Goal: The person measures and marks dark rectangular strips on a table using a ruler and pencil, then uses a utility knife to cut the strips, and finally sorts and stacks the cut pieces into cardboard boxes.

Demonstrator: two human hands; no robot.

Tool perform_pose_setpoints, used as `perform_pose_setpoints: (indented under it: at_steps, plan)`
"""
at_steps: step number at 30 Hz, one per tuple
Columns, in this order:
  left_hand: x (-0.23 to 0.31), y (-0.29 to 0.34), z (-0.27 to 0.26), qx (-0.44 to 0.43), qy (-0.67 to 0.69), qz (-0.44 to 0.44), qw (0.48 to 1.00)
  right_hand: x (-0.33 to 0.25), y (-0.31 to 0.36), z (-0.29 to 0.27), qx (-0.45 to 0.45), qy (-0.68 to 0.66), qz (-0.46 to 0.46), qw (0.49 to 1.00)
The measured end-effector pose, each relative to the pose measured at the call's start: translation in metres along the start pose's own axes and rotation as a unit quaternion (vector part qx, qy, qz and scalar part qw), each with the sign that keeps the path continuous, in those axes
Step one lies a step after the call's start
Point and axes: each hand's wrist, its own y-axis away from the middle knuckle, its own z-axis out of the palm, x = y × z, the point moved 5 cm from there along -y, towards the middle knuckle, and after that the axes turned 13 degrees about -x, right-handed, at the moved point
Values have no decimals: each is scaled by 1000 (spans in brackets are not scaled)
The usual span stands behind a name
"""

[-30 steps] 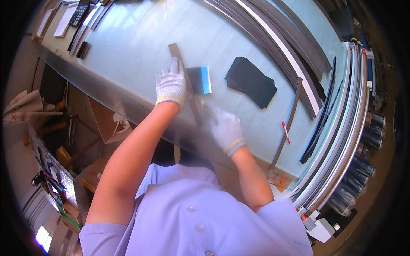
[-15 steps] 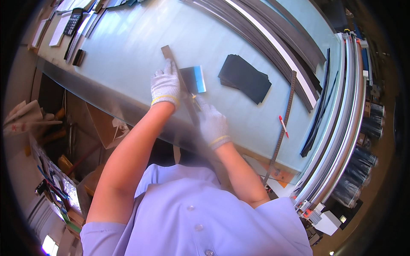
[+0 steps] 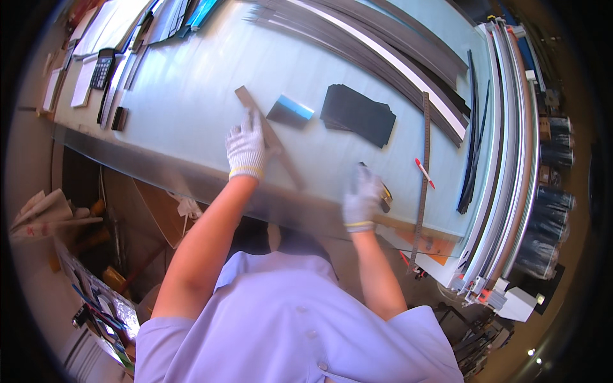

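My left hand [image 3: 246, 150], in a whitish knit glove with a yellow cuff line, lies on a narrow brown-grey straightedge [image 3: 271, 137], fingers stretched along it. Just right of the straightedge is a small dark piece with a bright blue band [image 3: 290, 110], apart from my hand. My right hand [image 3: 363, 201], gloved alike and blurred, is near the table's front edge. It appears closed around a yellow-and-black utility knife [image 3: 385, 199], whose body shows at its right side. The blade is not visible. A stack of dark rectangular sheets [image 3: 359, 115] lies beyond my right hand.
On the pale table [image 3: 185, 121] lie a long ruler [image 3: 423, 159] and a red-and-white pen [image 3: 424, 173] at right. Long grey strips [image 3: 377, 48] run across the back. A calculator [image 3: 102, 70] and papers sit at far left. Metal rails [image 3: 507, 140] border the right side.
My right hand has moved right with the knife, away from the straightedge. The blue-banded piece has turned, its band now on the far side. My left hand still rests on the straightedge.
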Motion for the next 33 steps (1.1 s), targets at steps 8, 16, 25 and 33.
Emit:
perform_pose_setpoints:
  at_steps: [8,16,25,33]
  plan:
    - [-38,38,31,134,23,92,986,-143,-36,58,-140,-56,-29,988]
    - [-146,-6,-6,194,-14,-40,980,-17,12,28,91,-305,78,945]
    - [54,-4,21,43,-72,356,931,154,89,-13,164,-36,362,917]
    - [82,-69,-23,144,-24,227,963,104,34,4,-13,76,122,990]
